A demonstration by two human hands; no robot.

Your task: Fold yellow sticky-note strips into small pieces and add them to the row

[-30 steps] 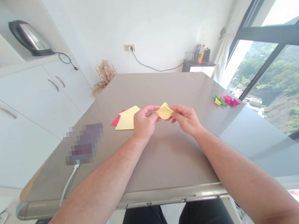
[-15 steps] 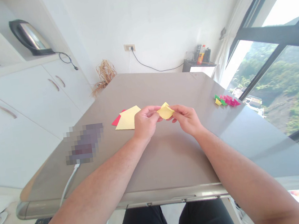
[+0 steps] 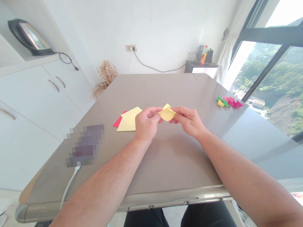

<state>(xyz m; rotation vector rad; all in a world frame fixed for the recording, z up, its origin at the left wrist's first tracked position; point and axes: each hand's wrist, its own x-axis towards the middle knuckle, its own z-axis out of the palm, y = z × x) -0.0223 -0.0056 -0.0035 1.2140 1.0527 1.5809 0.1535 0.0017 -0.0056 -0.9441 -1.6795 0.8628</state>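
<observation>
A small folded piece of yellow paper (image 3: 167,114) is held above the middle of the table. My left hand (image 3: 147,123) pinches its left edge between thumb and fingers. On the other side, my right hand (image 3: 187,119) grips the right corner, its lower fingertips showing beneath the paper. Flat sheets of pale yellow paper (image 3: 127,121) lie partly behind my left hand. A red sheet (image 3: 118,122) sticks out from under them on the left.
Several small folded paper pieces (image 3: 230,102) in pink, green and yellow stand at the table's right edge. A pixelated dark object (image 3: 85,145) with a white cable (image 3: 69,186) lies at the left on the grey table (image 3: 174,162). The window is on the right.
The fingers of my right hand have shifted slightly under the yellow paper. Both hands keep their hold in almost the same place.
</observation>
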